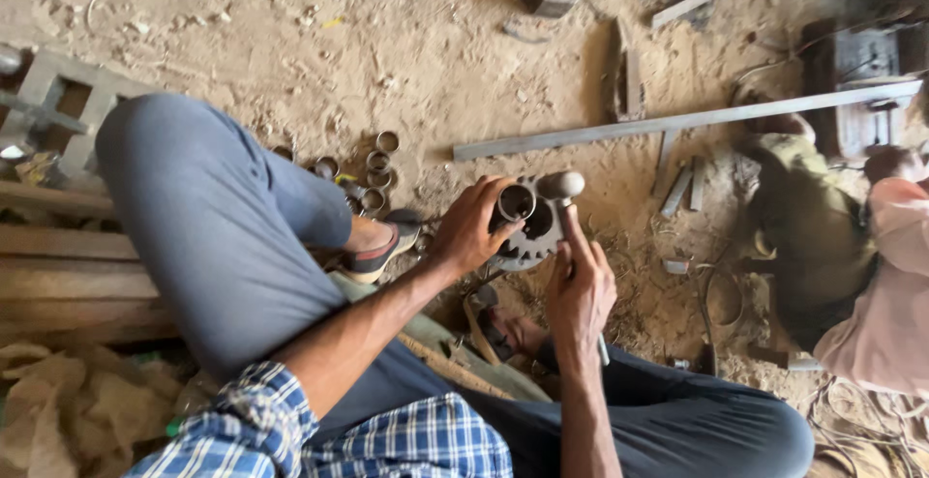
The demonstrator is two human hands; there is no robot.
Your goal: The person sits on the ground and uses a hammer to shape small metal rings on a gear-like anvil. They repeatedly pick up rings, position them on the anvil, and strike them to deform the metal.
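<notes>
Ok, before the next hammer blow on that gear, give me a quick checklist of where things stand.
1. Gear held: ok, the left hand grips its left side.
2. Hammer gripped: ok, the right hand holds the handle, with the head beside the sleeve in the gear's hub.
3. Left fingers clear of the hammer head: not ok, they wrap the hub close beside it.
4. Gear support underneath: cannot tell, the hands and gear hide it.
5. Spare rings out of the way: ok, on the ground by the sandalled foot.
6. Other person clear: ok, off to the right.
</notes>
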